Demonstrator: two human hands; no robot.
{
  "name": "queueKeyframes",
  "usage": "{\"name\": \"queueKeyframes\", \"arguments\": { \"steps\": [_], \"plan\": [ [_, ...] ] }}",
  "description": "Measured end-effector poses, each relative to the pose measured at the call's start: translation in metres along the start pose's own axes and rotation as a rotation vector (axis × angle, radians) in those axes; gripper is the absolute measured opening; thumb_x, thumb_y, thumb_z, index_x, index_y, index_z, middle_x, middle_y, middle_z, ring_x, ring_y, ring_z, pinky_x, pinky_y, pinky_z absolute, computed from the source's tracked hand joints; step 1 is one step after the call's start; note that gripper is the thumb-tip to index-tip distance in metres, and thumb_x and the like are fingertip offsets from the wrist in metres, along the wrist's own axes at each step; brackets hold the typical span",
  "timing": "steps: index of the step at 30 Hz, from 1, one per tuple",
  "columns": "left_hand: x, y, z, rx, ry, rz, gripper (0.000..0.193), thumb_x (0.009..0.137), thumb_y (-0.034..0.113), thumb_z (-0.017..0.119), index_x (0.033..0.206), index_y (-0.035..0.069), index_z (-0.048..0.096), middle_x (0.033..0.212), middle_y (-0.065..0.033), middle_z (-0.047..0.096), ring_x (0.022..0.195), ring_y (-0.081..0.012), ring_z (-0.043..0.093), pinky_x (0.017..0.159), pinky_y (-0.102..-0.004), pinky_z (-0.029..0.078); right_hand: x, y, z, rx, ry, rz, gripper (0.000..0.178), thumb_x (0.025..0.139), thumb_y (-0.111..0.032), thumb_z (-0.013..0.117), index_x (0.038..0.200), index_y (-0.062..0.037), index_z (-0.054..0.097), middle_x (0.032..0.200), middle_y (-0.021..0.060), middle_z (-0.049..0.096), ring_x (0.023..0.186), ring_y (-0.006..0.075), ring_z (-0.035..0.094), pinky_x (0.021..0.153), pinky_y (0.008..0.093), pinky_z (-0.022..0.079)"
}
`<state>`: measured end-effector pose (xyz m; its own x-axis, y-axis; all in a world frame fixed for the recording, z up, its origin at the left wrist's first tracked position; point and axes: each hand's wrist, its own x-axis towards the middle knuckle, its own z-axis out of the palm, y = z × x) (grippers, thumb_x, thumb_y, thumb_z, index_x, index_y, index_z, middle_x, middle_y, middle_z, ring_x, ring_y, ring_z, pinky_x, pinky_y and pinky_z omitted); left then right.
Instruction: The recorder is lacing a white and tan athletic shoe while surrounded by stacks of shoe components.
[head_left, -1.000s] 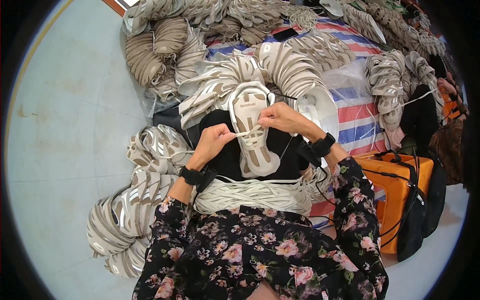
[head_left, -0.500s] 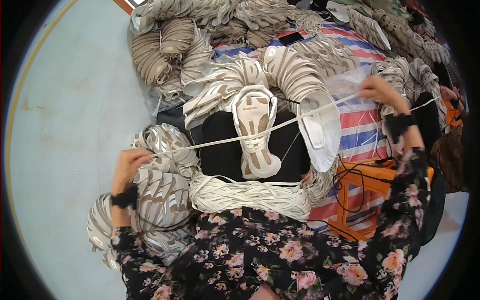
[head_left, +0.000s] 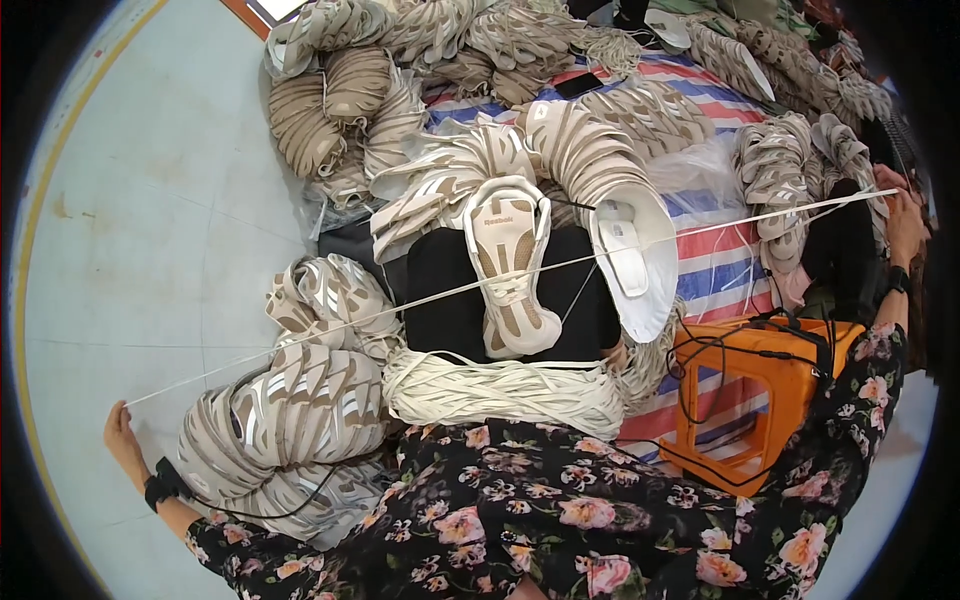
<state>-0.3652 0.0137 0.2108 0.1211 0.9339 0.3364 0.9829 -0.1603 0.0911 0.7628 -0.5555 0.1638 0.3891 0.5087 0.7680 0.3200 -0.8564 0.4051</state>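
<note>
A long cream shoelace (head_left: pixel 430 298) runs taut between my outspread arms. My left hand (head_left: pixel 122 432) pinches its end far out at the left, low over the pale floor. Out at the far right my right hand (head_left: pixel 905 222) is closed on the other end. Midway, the lace crosses a beige and brown shoe upper (head_left: pixel 507 240), which lies on black cloth over my lap with its toe toward me. Whether the lace passes through the upper's eyelets or over them, I cannot tell. A thick bundle of cream laces (head_left: pixel 500 390) lies across my lap below the upper.
Stacked shoe uppers (head_left: pixel 600 150) curve behind my lap, with more piles (head_left: pixel 310 400) at my left. A white insole-like piece (head_left: pixel 628 258) lies inside the nearest stack. An orange plastic stool (head_left: pixel 720 400) with black cables stands at right. A striped sheet (head_left: pixel 720 250) covers the floor beyond.
My hands have moved much farther apart, left hand out and down, right hand out to the right. The lace between them now spans a longer stretch. The upper has barely shifted.
</note>
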Motion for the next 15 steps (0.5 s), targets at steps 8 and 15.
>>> {"name": "queueKeyframes", "arguments": {
  "steps": [8,15],
  "plan": [
    [-0.027,0.061,-0.014,-0.030,0.584,-0.355,0.030,0.092,0.015,0.041,0.114,0.002,0.057,0.106,-0.0127,0.061,0.092,-0.0199,0.059,0.082,-0.0307,0.045,-0.024,-0.133,-0.081,2.242,0.426,1.017,0.021,0.086,-0.008,0.045,0.091,0.0059,0.060,0.088,0.0189,0.063,0.085,0.0260,0.062,0.085,0.0365,0.049],
    [-0.004,0.131,0.082,-1.383,0.331,-0.101,0.036,0.089,0.009,0.049,0.119,-0.010,0.046,0.106,-0.0202,0.056,0.095,-0.0255,0.058,0.091,-0.0380,0.045,-0.111,-0.377,-0.249,1.919,-0.581,0.539,0.023,0.088,-0.023,0.050,0.102,-0.0050,0.056,0.071,0.0025,0.061,0.050,0.0063,0.050,0.041,0.0184,0.039]
  ]
}}
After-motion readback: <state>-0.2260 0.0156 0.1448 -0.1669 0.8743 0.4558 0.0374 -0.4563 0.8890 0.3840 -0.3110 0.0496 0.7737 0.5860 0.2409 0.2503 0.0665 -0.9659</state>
